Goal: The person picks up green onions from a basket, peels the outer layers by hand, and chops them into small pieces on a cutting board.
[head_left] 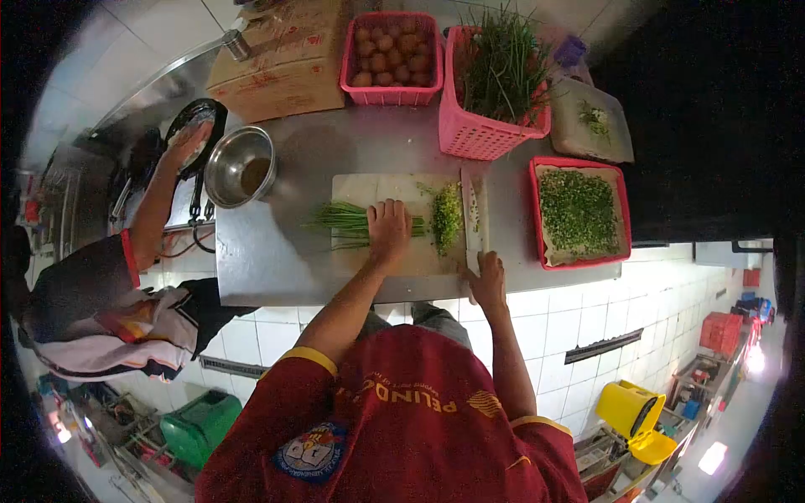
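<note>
Chives [348, 221] at frame centre on cutting board [369, 186], pinned under left hand [389, 226], fingers together and pressed flat. Right hand [487, 278] clamped on cleaver [472, 216] handle. Chopped pile [446, 216] beside blade, red tray [620, 214] at right nearly full — uncut bunch and pink basket [478, 134] of stalks left, seemingly.

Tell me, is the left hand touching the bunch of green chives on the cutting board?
Touching. The head view shows the left hand pressed flat on the chives.
</note>
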Tool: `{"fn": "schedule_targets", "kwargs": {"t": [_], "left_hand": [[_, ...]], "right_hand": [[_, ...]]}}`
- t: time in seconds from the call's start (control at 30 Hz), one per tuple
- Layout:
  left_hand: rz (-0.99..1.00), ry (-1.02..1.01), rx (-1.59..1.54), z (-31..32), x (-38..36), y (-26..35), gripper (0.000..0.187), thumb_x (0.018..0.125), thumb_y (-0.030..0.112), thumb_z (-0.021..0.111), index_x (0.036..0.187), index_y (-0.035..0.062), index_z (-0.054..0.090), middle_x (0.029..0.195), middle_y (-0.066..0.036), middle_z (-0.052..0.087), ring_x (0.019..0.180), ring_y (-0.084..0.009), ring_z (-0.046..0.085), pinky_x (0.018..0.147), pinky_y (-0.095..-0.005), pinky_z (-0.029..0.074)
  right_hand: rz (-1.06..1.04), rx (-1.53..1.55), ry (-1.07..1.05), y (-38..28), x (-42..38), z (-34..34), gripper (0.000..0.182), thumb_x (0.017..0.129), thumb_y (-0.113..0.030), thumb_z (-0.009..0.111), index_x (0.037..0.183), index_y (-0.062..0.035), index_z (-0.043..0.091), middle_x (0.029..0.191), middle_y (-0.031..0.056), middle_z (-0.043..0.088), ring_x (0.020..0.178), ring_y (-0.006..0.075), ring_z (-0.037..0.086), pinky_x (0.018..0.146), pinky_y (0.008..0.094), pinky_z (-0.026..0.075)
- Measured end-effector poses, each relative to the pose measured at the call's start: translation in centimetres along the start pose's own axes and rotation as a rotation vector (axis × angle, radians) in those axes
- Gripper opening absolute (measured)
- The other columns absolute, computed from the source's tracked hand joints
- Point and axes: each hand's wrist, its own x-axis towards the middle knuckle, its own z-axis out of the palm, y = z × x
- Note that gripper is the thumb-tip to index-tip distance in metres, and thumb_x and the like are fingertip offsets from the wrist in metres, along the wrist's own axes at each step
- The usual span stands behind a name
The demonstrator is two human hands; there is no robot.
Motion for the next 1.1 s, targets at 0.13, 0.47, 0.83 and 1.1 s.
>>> {"fn": "schedule_targets", "kwargs": {"t": [0.13,0.47,0.83,1.1], "left_hand": [[-0.065,-0.101,0.066,0.2,0.0,-0.2,0.021,0.089,0.022,0.056,0.098,0.0046,0.05,0.098,-0.014,0.051,0.097,-0.0309,0.049,0.091,-0.0489,0.036],[-0.047,-0.092,0.052,0.3,-0.5,-0.5,0.029,0.092,0.025,0.053,0.109,0.0002,0.052,0.102,-0.015,0.053,0.101,-0.031,0.05,0.093,-0.0511,0.036],[-0.076,-0.123,0.087,0.7,-0.1,-0.4,0.029,0.085,0.021,0.059,0.107,0.003,0.057,0.101,-0.012,0.054,0.104,-0.0293,0.051,0.097,-0.051,0.035],[-0.073,-0.145,0.036,0.0,0.0,-0.4,0.031,0.089,0.022,0.056,0.112,0.0023,0.053,0.102,-0.012,0.052,0.104,-0.0288,0.05,0.097,-0.0517,0.033]], "right_hand": [[-0.165,-0.06,0.148,-1.5,-0.1,-0.8,0.028,0.078,-0.01,0.062,0.099,0.0045,0.051,0.083,0.0305,0.06,0.082,0.0494,0.06,0.067,0.0544,0.046],[0.184,0.214,0.142,-11.9,-3.4,-1.7,0.028,0.096,-0.019,0.052,0.093,0.0089,0.053,0.071,0.034,0.058,0.074,0.0517,0.059,0.058,0.0525,0.045],[-0.177,-0.212,0.092,-14.9,-1.8,-1.6,0.022,0.091,-0.012,0.052,0.077,0.0039,0.057,0.071,0.0229,0.058,0.066,0.0387,0.061,0.055,0.0456,0.052],[-0.326,-0.467,-0.1,-14.0,-0.9,-1.9,0.03,0.093,-0.017,0.048,0.079,0.0076,0.058,0.078,0.0312,0.06,0.073,0.0448,0.063,0.063,0.0502,0.051]]}}
